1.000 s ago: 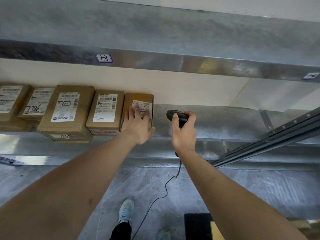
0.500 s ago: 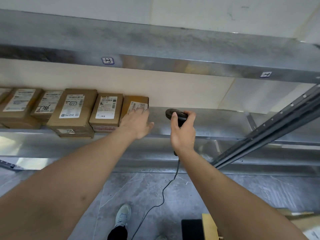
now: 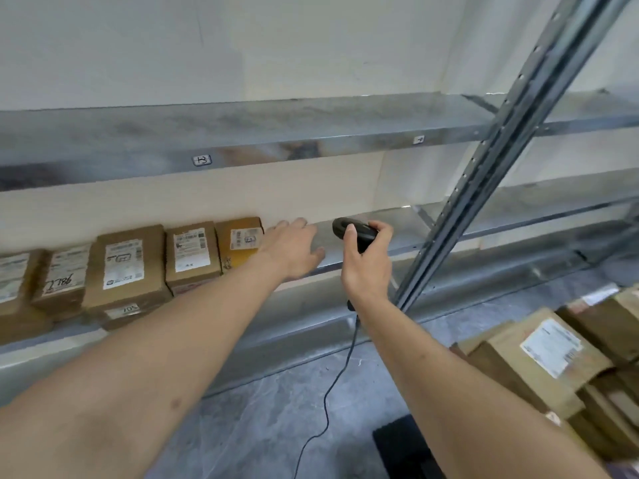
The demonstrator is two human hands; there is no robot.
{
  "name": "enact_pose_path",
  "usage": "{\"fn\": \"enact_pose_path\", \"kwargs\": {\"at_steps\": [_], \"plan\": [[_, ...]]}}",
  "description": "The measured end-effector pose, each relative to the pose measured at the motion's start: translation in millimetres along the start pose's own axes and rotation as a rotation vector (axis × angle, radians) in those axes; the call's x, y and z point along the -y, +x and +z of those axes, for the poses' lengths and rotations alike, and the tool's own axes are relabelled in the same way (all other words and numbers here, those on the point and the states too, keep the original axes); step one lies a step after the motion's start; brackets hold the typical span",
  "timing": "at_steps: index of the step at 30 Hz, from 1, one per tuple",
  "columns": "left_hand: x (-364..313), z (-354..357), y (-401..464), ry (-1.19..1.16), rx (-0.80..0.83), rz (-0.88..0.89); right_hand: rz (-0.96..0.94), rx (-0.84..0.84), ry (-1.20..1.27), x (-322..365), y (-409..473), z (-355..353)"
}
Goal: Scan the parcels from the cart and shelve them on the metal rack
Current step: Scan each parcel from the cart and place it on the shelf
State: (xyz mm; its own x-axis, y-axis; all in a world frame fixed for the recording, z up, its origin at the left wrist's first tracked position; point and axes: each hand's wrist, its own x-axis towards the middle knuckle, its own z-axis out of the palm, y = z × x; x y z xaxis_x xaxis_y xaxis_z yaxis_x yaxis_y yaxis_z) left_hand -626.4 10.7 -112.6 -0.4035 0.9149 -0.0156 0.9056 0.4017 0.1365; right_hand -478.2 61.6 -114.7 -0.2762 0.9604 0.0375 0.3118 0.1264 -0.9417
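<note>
1. The person's left hand (image 3: 294,248) hangs over the bare part of the lower shelf (image 3: 397,229) of the metal rack (image 3: 511,133), fingers loosely spread and holding nothing; it sits just right of the last shelved parcel (image 3: 240,242) and seems clear of it, though the gap is too narrow to be sure

2. The right hand (image 3: 366,267) is curled around the black scanner (image 3: 352,231), thumb along its left side, the head aimed toward the far wall; its cord (image 3: 332,385) trails down to the floor (image 3: 276,409)

3. The relation that matters next: the unscanned parcels on the cart (image 3: 553,350) lie near and to the right, well apart from both hands. The right hand is nearer but occupied, so the judgement is that the free left hand must cross toward the near right to fetch one

4. The topmost cart parcel lies label up, its long axis running from near left to far right, so a grasp across the short sides looks easiest

5. Shelved parcels stand in a row along the left of the shelf, labels facing up and outward; the free slot lies directly right of the last one

6. The shelf is smooth galvanised steel, so a box should slide easily. The upper shelf (image 3: 242,133) limits headroom, and a slanted upright bounds the bay on the right
</note>
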Motion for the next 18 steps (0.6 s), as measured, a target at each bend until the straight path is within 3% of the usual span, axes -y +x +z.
{"fn": "enact_pose_path", "kwargs": {"at_steps": [11, 18], "plan": [[-89, -7, -51, 0.044, 0.08, 0.462, 0.111, -0.452, -0.051, -8, -97, -91], [-177, 5, -64, 0.05, 0.103, 0.642, 0.186, -0.652, -0.059, -38, -128, -170]]}}
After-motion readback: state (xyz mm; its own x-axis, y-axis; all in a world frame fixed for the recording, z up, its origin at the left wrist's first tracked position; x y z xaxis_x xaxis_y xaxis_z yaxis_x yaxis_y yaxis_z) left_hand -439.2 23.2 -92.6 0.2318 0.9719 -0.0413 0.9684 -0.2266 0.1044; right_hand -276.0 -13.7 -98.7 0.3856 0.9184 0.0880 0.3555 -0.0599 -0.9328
